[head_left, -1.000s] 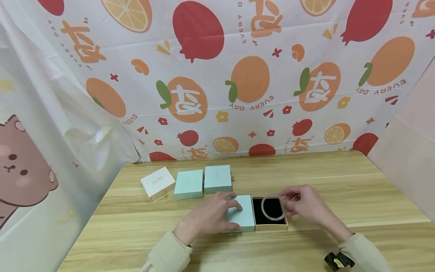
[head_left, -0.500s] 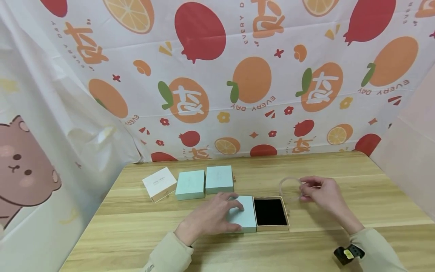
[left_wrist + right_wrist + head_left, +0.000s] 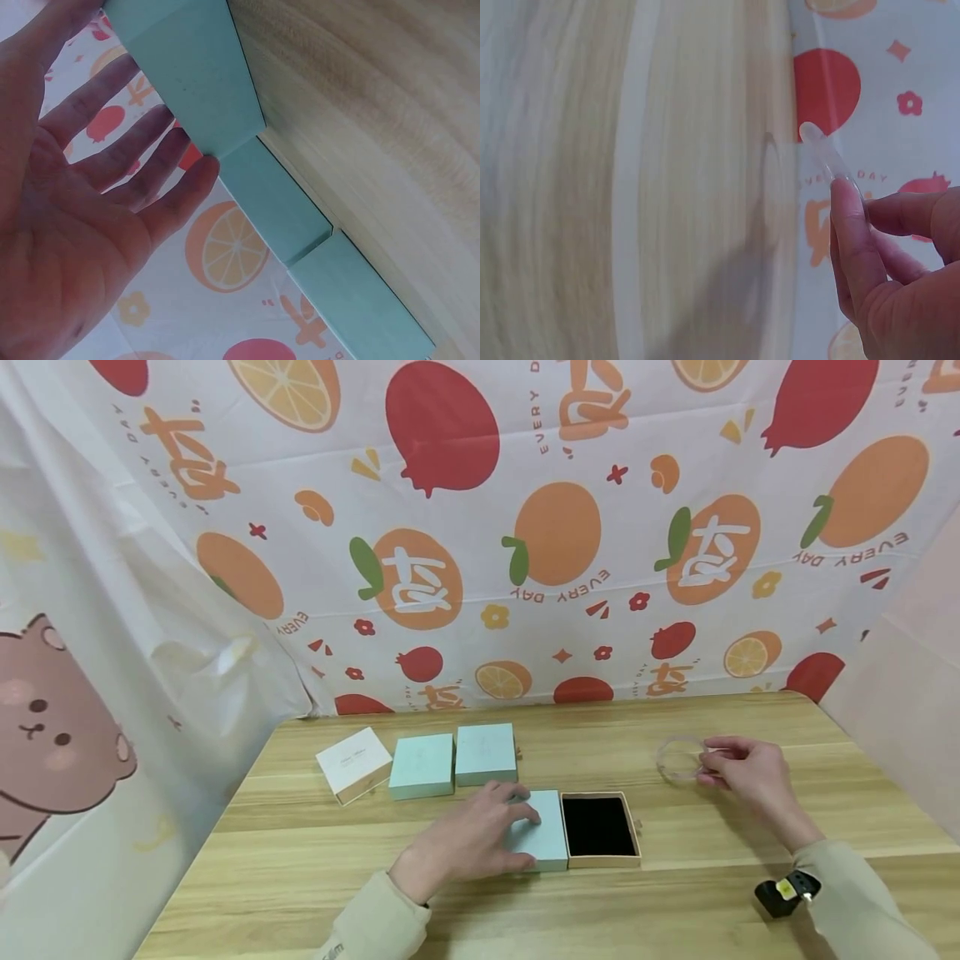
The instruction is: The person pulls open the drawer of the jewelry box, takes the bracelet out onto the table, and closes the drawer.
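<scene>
My left hand (image 3: pixel 472 835) rests on a mint-green box sleeve (image 3: pixel 547 833), fingers spread; in the left wrist view its fingertips touch the sleeve (image 3: pixel 187 67). Out of the sleeve's right side stands a drawer tray (image 3: pixel 604 862) with a black lining (image 3: pixel 597 825) and a small tab on its right edge. Nothing lies on that lining. To the right, above the table, my right hand (image 3: pixel 750 772) pinches a translucent pale bangle (image 3: pixel 661 753) between thumb and fingers. The right wrist view shows the bangle (image 3: pixel 823 148) nearly edge-on, partly hidden by the fingers.
Behind the left hand stand two closed mint boxes, one on the left (image 3: pixel 422 762) and one on the right (image 3: pixel 486 752). A white box (image 3: pixel 354 763) sits angled beside them. A fruit-print cloth (image 3: pixel 465 568) hangs along the back edge of the wooden table (image 3: pixel 300 860).
My right hand has lifted the bangle off the black lining and carried it right and toward the back of the table. The left hand has stayed on the sleeve.
</scene>
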### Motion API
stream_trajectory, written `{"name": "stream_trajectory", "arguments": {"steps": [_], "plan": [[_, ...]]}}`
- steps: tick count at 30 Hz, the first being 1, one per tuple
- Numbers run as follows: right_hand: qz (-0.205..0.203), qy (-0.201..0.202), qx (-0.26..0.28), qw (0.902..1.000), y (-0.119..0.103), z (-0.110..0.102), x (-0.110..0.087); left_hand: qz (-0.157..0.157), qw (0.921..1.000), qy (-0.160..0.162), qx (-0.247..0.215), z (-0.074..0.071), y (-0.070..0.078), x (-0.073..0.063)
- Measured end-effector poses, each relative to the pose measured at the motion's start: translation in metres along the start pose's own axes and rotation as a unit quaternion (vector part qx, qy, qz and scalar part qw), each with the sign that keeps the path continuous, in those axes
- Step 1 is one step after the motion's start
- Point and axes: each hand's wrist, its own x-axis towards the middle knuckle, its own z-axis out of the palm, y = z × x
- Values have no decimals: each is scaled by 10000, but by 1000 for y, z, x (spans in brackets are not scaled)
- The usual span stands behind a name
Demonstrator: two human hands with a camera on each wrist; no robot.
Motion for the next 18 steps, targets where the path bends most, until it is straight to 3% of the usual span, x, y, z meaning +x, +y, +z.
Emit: {"name": "stream_trajectory", "arguments": {"steps": [8, 18], "plan": [[326, 64, -23, 9994, 7, -11, 9, -37, 10000, -59, 3, -1, 1, 0], [409, 241, -26, 9989, 14, -16, 18, -71, 10000, -69, 10, -2, 1, 0]]}}
